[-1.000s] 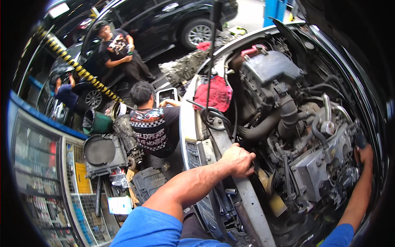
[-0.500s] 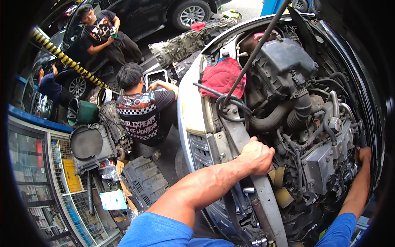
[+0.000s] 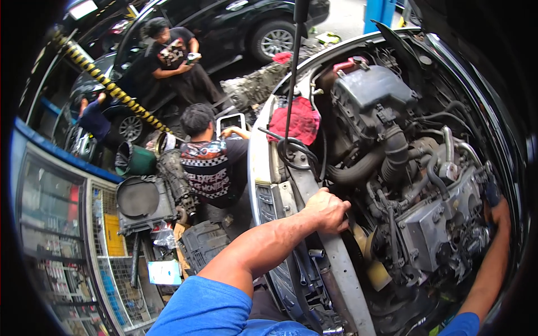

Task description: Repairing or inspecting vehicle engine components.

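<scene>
My left hand (image 3: 328, 211) is closed over the grey metal crossbar (image 3: 336, 269) at the front of the open engine bay, its fingers curled over the inner edge. Across the bay, my right hand (image 3: 497, 211) reaches deep beside the far side of the engine (image 3: 428, 227). Its fingers are wrapped round a dark, handle-like thing (image 3: 492, 192) whose kind I cannot make out. Yellowish fan blades (image 3: 376, 275) show below my left hand. A black air filter box (image 3: 374, 87) with a ribbed intake hose (image 3: 395, 154) sits farther back.
A thin prop rod (image 3: 293, 73) rises past a red cloth (image 3: 297, 120) on the fender. Sockets and tools (image 3: 316, 255) lie along the front. One co-worker (image 3: 210, 151) crouches left of the car; another person (image 3: 176, 59) sits behind. A radiator-fan shroud (image 3: 140, 201) lies at left.
The whole view has shifted and turned slightly. My left hand stays on the crossbar, and my right hand stays down beside the engine, its wrist a little differently angled.
</scene>
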### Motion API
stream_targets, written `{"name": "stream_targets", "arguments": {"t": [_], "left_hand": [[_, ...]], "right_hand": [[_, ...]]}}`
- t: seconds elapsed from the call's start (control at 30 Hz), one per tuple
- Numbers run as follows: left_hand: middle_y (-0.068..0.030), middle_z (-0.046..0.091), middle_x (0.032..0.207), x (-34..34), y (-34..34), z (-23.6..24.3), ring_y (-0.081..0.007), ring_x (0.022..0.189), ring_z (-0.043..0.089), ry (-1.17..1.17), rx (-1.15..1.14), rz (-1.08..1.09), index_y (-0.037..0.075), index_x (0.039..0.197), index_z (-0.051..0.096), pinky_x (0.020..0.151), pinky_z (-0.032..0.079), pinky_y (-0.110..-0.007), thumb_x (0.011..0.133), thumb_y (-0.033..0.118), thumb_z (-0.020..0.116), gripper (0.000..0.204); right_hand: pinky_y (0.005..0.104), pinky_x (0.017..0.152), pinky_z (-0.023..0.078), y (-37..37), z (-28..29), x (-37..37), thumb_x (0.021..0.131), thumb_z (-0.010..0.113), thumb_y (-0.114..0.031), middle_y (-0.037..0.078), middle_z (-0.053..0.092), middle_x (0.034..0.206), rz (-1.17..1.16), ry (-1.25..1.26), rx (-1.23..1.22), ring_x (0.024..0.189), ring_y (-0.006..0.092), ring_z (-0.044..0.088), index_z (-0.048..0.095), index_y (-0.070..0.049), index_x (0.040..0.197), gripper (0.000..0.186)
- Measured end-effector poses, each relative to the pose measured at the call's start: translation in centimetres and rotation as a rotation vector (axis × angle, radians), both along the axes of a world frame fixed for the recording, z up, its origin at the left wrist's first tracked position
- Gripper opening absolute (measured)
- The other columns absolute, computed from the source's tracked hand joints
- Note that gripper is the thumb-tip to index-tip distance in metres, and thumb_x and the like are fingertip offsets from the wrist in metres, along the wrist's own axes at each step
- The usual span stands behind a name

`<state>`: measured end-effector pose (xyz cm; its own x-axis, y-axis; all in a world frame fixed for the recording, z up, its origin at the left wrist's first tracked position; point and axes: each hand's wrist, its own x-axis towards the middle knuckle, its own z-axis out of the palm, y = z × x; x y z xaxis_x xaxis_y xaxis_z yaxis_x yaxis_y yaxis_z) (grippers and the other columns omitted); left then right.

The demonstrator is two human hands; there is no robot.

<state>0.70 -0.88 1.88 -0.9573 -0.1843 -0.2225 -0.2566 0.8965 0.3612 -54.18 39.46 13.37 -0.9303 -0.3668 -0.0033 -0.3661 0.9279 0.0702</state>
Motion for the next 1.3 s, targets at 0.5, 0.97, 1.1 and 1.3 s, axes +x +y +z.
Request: {"name": "stream_targets", "arguments": {"t": [0.5, 0.97, 1.1, 1.3], "left_hand": [[-0.0115, 0.070, 0.076, -0.7, 0.5, 0.0, -0.0330, 0.082, 0.070, 0.033, -0.070, -0.006, 0.011, 0.103, 0.071, 0.083, 0.048, -0.046, 0.073, 0.039, 0.068, 0.041], [-0.0129, 0.074, 0.085, -1.1, 0.9, -0.5, -0.0328, 0.086, 0.071, 0.066, -0.072, 0.011, 0.011, 0.107, 0.071, 0.090, 0.049, -0.045, 0.079, 0.038, 0.070, 0.038], [-0.0134, 0.075, 0.088, -1.2, 1.0, -0.5, -0.0322, 0.087, 0.071, 0.062, -0.096, 0.020, 0.012, 0.106, 0.071, 0.091, 0.049, -0.044, 0.079, 0.037, 0.070, 0.037], [-0.0133, 0.074, 0.085, -1.3, 1.0, -0.5, -0.0322, 0.086, 0.071, 0.069, -0.093, 0.015, 0.011, 0.106, 0.070, 0.090, 0.048, -0.044, 0.079, 0.037, 0.070, 0.037]], "right_hand": [[0.0433, 0.117, 0.038, 3.9, -5.8, -13.4, 0.081, 0.059, 0.011, 0.024, 0.052, 0.145, 0.158, 0.267, 0.062, 0.136, 0.0398, 0.049, 0.040, -0.006, 0.153, 0.076], [0.0468, 0.100, 0.049, -4.6, 4.6, 5.1, 0.087, 0.072, -0.034, 0.027, 0.066, 0.123, 0.050, 0.078, 0.171, 0.119, 0.0413, 0.062, 0.063, -0.003, 0.124, 0.049], [0.0465, 0.099, 0.050, -4.6, 3.5, 4.2, 0.089, 0.067, -0.017, 0.026, 0.068, 0.118, 0.079, 0.150, 0.133, 0.115, 0.0419, 0.064, 0.062, -0.005, 0.127, 0.040], [0.0441, 0.101, 0.050, -5.2, 4.4, 5.2, 0.091, 0.065, -0.020, 0.025, 0.067, 0.124, 0.014, -0.026, 0.171, 0.120, 0.0393, 0.062, 0.062, -0.005, 0.131, 0.043]]}}
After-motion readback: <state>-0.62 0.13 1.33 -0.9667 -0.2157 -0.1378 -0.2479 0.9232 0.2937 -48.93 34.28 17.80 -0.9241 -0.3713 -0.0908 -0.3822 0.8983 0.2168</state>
